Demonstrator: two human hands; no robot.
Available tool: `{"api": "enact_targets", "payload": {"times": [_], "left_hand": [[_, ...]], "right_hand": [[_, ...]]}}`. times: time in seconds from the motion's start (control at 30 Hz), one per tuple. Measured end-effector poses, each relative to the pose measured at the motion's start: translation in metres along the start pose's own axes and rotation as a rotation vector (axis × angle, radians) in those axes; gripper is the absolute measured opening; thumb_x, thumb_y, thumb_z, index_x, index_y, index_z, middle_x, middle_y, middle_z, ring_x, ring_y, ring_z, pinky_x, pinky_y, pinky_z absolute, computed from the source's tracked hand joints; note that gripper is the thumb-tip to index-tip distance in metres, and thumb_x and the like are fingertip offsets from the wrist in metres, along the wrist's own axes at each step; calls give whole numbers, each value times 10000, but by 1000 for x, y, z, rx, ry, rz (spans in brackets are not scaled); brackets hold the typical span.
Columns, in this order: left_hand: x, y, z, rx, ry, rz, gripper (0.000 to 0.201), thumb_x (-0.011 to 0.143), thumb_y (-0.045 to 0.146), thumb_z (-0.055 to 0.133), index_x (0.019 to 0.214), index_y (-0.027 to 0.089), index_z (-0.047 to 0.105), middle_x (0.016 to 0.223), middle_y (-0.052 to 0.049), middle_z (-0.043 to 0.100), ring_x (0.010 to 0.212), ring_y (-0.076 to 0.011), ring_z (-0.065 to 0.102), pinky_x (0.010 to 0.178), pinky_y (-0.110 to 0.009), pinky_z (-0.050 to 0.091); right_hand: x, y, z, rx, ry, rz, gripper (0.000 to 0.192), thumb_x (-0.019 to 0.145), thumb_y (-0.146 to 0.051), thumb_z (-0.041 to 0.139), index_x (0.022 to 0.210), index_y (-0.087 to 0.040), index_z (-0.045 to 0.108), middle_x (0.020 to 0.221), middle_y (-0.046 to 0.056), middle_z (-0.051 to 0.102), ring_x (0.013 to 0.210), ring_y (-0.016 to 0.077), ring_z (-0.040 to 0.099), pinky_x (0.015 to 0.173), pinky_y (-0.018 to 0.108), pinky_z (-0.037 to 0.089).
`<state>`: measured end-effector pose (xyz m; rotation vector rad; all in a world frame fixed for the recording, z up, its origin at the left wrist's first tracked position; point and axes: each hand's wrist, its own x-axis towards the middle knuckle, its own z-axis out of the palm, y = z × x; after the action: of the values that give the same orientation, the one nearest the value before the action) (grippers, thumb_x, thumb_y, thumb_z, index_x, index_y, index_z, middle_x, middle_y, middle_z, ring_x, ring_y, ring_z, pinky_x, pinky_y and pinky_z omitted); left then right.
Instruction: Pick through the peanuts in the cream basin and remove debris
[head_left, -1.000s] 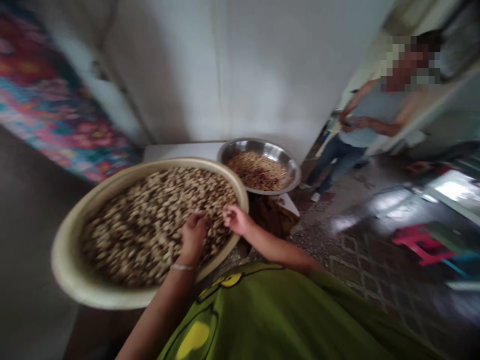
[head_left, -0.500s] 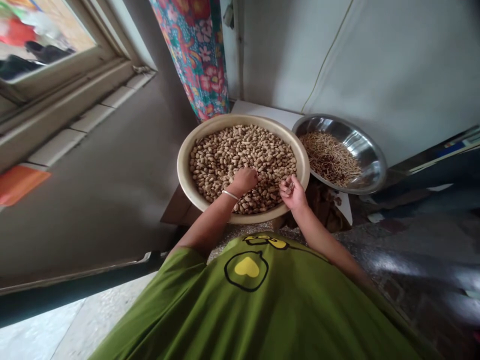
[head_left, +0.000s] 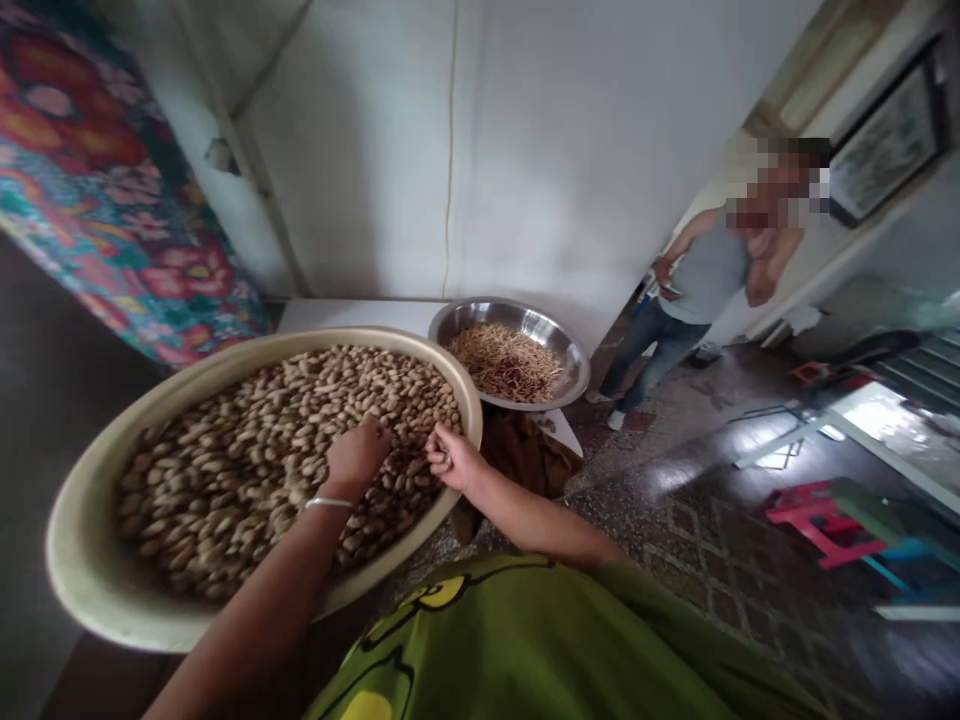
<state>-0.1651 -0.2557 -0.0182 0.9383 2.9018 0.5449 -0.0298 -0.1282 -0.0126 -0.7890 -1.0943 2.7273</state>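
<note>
A large cream basin [head_left: 79, 560] is filled with unshelled peanuts [head_left: 247, 460]. Over the peanuts, right of the basin's middle, is my left hand [head_left: 358, 455], with a pale bangle [head_left: 330, 503] on its wrist. Its fingers are closed and point down; what they hold, if anything, is hidden. My right hand [head_left: 456, 460] is at the basin's right rim, palm turned inward, with its fingers curled around peanuts that show only in small part. A small gap separates the two hands.
A steel bowl [head_left: 574, 372] of thin, dry, pale-brown pieces [head_left: 506, 362] stands behind the basin on a white board [head_left: 352, 315]. Floral cloth [head_left: 135, 220] hangs at left. Another person [head_left: 697, 270] stands at right, beyond a red stool [head_left: 825, 520]. Brown cloth [head_left: 525, 455] lies below the bowl.
My view has swung right and closer, bringing the other person and the stool into sight. The left hand stays over the peanuts; the right stays at the rim, its fingers curled more tightly.
</note>
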Motion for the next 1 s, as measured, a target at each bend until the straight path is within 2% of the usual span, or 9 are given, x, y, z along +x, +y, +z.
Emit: {"api": "enact_targets", "payload": {"times": [0.07, 0.13, 0.27, 0.33, 0.4, 0.53, 0.73, 0.87, 1.0], "left_hand": [[-2, -1, -2, -129, 87, 0, 344, 962, 346, 437, 1011, 137, 707, 741, -58, 602, 633, -151, 488, 620, -270, 307], [-10, 2, -3, -374, 95, 21, 358, 930, 365, 459, 1062, 137, 703, 735, -50, 608, 617, -143, 485, 598, -252, 327], [-31, 16, -1, -957, -150, 73, 672, 819, 608, 564, 1245, 95, 643, 620, 19, 521, 536, -125, 427, 509, -231, 321], [-38, 23, -1, -1096, -223, 63, 836, 730, 679, 649, 1301, 70, 598, 578, 54, 474, 511, -113, 396, 482, -223, 302], [-43, 27, -3, -1155, -234, 28, 902, 661, 691, 717, 1292, 61, 584, 566, 68, 469, 505, -107, 399, 472, -218, 311], [-45, 25, -2, -1173, -237, 3, 871, 628, 685, 748, 1234, 76, 605, 646, 25, 582, 562, -127, 499, 513, -235, 397], [-44, 21, 8, -878, -220, -28, 676, 658, 714, 604, 965, 117, 688, 570, 4, 588, 502, -146, 498, 493, -255, 372], [-45, 24, 7, -710, -80, 109, 548, 714, 666, 525, 830, 158, 694, 722, -61, 703, 667, -193, 630, 634, -274, 482], [-46, 15, 15, -619, -77, 196, 536, 798, 644, 475, 871, 166, 709, 834, -91, 747, 786, -234, 696, 732, -299, 534]], "right_hand": [[1, 2, 0, 43, 20, -1, 230, 971, -310, 603, 845, -135, 525, 635, -48, 474, 434, 18, 305, 415, 134, 104], [0, 7, 0, 29, 12, -11, 185, 900, -282, 690, 925, -130, 587, 624, -57, 472, 427, 17, 291, 416, 141, 89], [4, 18, -1, -124, -70, -36, 298, 784, -332, 792, 845, -153, 563, 554, -92, 379, 415, 22, 242, 423, 163, 76], [7, 22, -3, -152, -85, -65, 371, 727, -378, 829, 823, -163, 542, 548, -99, 375, 416, 23, 241, 424, 171, 81], [8, 23, -5, -153, -109, -96, 437, 668, -425, 859, 826, -166, 545, 558, -97, 398, 420, 23, 245, 422, 178, 87], [7, 24, -8, -163, -155, -138, 512, 586, -459, 886, 863, -171, 567, 577, -89, 449, 425, 32, 273, 412, 183, 111], [6, 29, -8, -178, -85, -217, 467, 644, -444, 855, 903, -181, 569, 628, -71, 509, 465, 49, 370, 425, 172, 159], [4, 30, -6, -199, -47, -227, 428, 660, -403, 846, 856, -183, 536, 643, -69, 513, 472, 50, 392, 427, 174, 181], [0, 25, -4, -194, -40, -199, 421, 686, -399, 846, 847, -180, 524, 643, -72, 500, 476, 44, 379, 443, 174, 191]]}}
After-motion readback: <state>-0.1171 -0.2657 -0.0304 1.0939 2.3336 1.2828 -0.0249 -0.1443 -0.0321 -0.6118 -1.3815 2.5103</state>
